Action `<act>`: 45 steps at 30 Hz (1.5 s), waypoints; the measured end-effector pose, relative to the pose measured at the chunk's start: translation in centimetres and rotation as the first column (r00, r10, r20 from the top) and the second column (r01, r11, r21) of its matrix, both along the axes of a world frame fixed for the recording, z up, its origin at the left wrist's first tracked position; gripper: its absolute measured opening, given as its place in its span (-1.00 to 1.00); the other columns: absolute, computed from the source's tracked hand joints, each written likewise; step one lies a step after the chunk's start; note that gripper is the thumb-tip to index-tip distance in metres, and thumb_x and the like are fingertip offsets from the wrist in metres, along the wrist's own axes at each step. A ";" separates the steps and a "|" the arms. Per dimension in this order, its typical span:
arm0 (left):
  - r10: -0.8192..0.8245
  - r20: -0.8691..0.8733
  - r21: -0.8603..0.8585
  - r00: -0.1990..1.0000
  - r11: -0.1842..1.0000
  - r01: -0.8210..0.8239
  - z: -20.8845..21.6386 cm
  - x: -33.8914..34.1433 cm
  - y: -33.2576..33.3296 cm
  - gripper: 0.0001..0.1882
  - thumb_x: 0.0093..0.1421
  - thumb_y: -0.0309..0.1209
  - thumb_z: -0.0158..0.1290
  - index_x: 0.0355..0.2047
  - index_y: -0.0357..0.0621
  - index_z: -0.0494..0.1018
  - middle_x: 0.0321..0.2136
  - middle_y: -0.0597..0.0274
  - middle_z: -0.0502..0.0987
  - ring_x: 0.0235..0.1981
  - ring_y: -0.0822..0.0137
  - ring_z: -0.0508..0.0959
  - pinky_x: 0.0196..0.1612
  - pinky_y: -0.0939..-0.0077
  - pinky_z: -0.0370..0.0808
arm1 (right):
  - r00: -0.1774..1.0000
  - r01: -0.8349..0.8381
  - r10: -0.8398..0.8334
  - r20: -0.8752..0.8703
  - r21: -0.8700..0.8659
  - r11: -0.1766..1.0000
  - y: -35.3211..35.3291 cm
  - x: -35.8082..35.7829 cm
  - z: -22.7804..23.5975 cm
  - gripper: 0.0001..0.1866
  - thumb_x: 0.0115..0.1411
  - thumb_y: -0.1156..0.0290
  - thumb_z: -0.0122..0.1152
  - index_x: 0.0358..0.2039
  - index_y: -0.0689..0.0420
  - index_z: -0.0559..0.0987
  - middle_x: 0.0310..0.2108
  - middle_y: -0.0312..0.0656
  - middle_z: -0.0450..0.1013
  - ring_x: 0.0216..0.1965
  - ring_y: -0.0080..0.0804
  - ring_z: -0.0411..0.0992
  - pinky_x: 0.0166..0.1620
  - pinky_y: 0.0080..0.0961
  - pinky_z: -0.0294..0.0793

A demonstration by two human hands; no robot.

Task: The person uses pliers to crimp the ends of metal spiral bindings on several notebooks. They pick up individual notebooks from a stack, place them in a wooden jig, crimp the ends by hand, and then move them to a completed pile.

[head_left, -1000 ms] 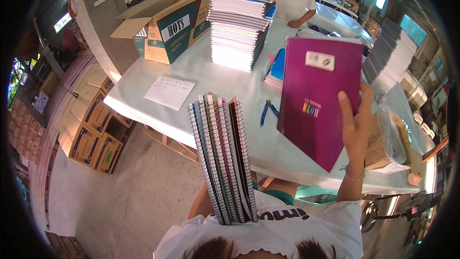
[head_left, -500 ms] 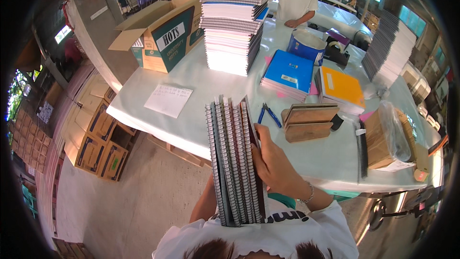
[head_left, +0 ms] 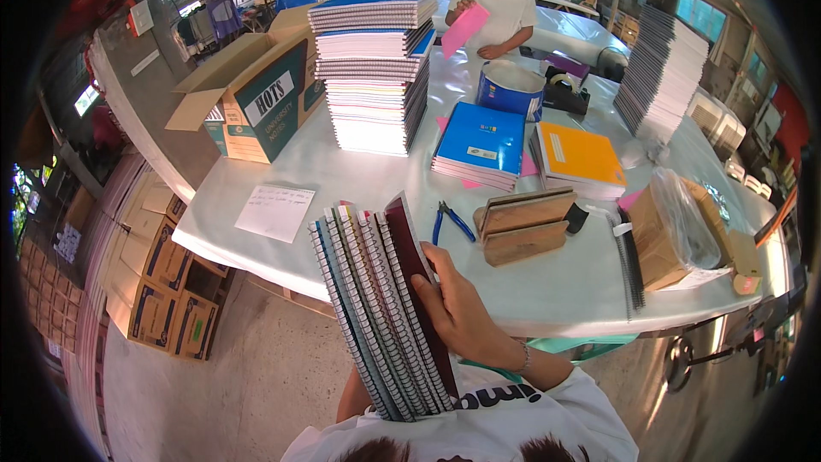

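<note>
One big table point(head_left: 376, 181) with a pale cover, spread across the middle. Brown cartons point(head_left: 175, 291) piled on the floor to its left. Person in a white shirt point(head_left: 500, 13) at the far side, a hand raised with a pink sheet point(head_left: 464, 30). Big cardboard box point(head_left: 272, 115), flaps up, on the table's left part. Tall notebook pile point(head_left: 372, 90) just beside it, blue cover on top; leaning grey-white pile point(head_left: 658, 73) at far right. Small carton point(head_left: 663, 244) near the right edge, clear plastic in it.

Bundle of spiral notebooks point(head_left: 372, 316) is in front of the table's near edge, coils toward the viewer, tilted left, lower end by the wearer's shirt. Maroon notebook point(head_left: 409, 261) is the rightmost one. Blue notebooks point(head_left: 481, 139) and yellow notebooks point(head_left: 583, 156) lie mid-table, blue tub point(head_left: 505, 103) behind. Wooden stand point(head_left: 526, 245) nearer.

Right hand point(head_left: 453, 304): fingers bent, closed around the right edge of the maroon notebook, thumb on its cover. Left hand: hidden behind the bundle, only the left forearm point(head_left: 351, 398) shows; cannot tell its grip. Written paper point(head_left: 275, 210) left on the table, blue pliers point(head_left: 453, 224) beside the stand, legs spread. Bracelet point(head_left: 525, 358) on the right wrist.
</note>
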State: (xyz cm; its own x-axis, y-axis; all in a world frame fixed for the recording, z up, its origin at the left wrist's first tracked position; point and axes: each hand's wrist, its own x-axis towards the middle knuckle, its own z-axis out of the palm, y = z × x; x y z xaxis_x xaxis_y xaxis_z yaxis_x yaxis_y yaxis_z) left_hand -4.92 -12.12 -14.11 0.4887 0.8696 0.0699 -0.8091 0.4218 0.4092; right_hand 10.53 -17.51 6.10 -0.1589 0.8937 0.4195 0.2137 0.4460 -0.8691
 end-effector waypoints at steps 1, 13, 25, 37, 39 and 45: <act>-0.001 -0.008 0.001 1.000 1.000 0.001 0.0 -0.1 0.0 -0.20 0.19 0.04 0.07 0.27 -0.20 0.14 0.12 -0.07 0.39 0.08 0.00 0.45 0.10 -0.03 0.46 | 1.000 -0.005 0.005 -0.011 -0.023 1.000 0.1 0.1 -0.2 -0.62 0.39 0.42 -0.14 0.14 0.31 0.17 -0.15 0.28 0.39 -0.14 0.15 0.43 -0.10 -0.23 0.40; 0.119 -0.280 -0.053 0.953 0.989 -0.139 2.8 -5.7 -0.9 -0.20 0.18 0.01 0.09 0.28 -0.21 0.12 0.13 -0.09 0.38 0.10 -0.01 0.43 0.10 -0.04 0.45 | 0.935 -0.338 0.355 0.009 -0.279 0.899 -1.6 2.7 0.9 0.20 0.16 -0.41 -0.19 0.33 0.39 -0.38 0.34 0.29 -0.22 0.41 0.07 -0.26 0.36 -0.19 -0.09; 0.602 -0.671 0.396 0.433 0.785 -0.476 11.6 -10.9 6.6 0.15 -0.13 -0.09 0.37 0.34 -0.21 -0.06 0.14 -0.22 0.28 0.11 -0.13 0.38 0.04 0.00 0.49 | 0.920 -0.346 0.276 -0.279 -0.246 0.905 10.7 1.4 -4.6 0.20 0.02 0.08 0.40 0.40 0.11 -0.27 0.36 0.17 -0.09 0.39 0.05 -0.13 0.38 -0.12 -0.11; 0.645 -0.631 0.562 0.430 0.763 -0.320 9.8 -15.5 11.3 0.08 -0.26 -0.37 0.44 0.25 -0.23 0.09 0.05 -0.06 0.41 0.07 0.03 0.44 0.10 0.16 0.47 | 0.918 -0.337 0.218 -0.331 -0.363 0.869 15.0 -0.8 -9.9 0.06 0.00 0.31 0.45 0.37 0.12 -0.07 0.24 0.02 0.15 0.28 -0.14 0.12 0.27 -0.27 0.16; 0.631 -0.635 0.567 0.445 0.773 -0.286 9.3 -16.4 11.0 0.05 -0.27 -0.40 0.47 0.22 -0.22 0.13 0.03 -0.04 0.44 0.08 0.04 0.44 0.12 0.15 0.46 | 0.945 -0.292 0.212 -0.248 -0.351 0.890 14.6 -0.7 -10.7 -0.06 -0.01 0.40 0.47 0.29 0.18 0.08 0.16 -0.05 0.26 0.20 -0.21 0.23 0.21 -0.33 0.26; 0.470 -0.771 0.435 0.430 0.882 -0.183 8.8 -17.0 9.7 0.25 -0.31 -0.34 0.52 0.33 -0.16 -0.04 0.26 -0.03 0.16 0.28 0.06 0.20 0.22 0.09 0.36 | 0.912 -0.297 0.103 -0.397 -0.466 0.833 13.1 -1.3 -12.8 -0.26 0.00 0.48 0.45 0.16 0.25 0.25 0.00 -0.16 0.39 0.02 -0.36 0.36 0.07 -0.38 0.39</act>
